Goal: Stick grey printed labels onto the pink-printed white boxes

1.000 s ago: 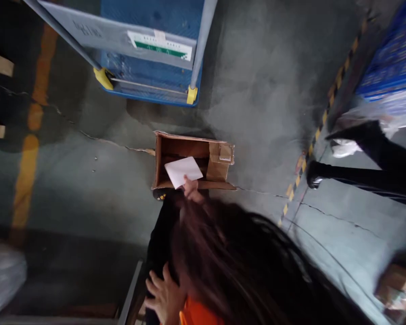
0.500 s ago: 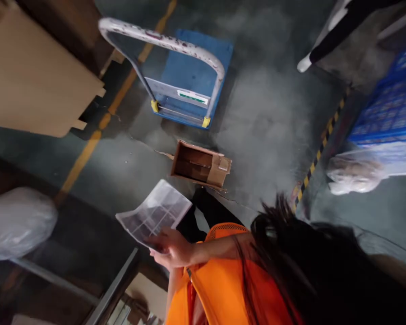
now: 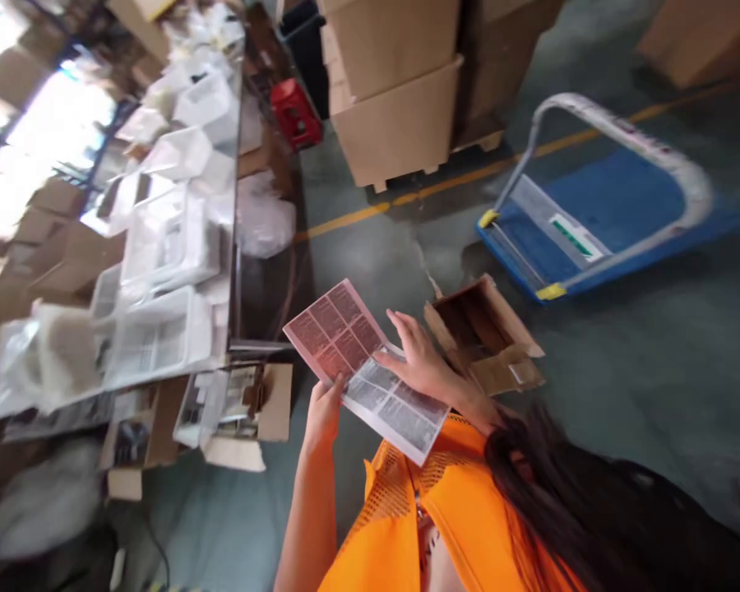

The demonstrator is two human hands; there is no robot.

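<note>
Floor [image 3: 370, 251] is lying open between bench [image 3: 220, 329] and box [image 3: 499, 374]; a hand could be passing left of the paper [image 3: 330, 325]. That paper is blocking the way down under the right hand [image 3: 418, 358]. Box is standing just beyond; cart [image 3: 617, 205] is blocking behind it, handle [image 3: 629, 127] sticking up. Bins [image 3: 201, 325] are crowding the bench, cartons [image 3: 276, 403] are jutting out below, stacked boxes [image 3: 398, 123] are blocking the far side.

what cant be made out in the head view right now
Head view:
Printed leaflet: wording too small and blurred.
Left hand: most fingers hidden behind the leaflet.
Platform trolley: label text blurred, too small.
Top-right carton: cut off by picture edge.
</note>
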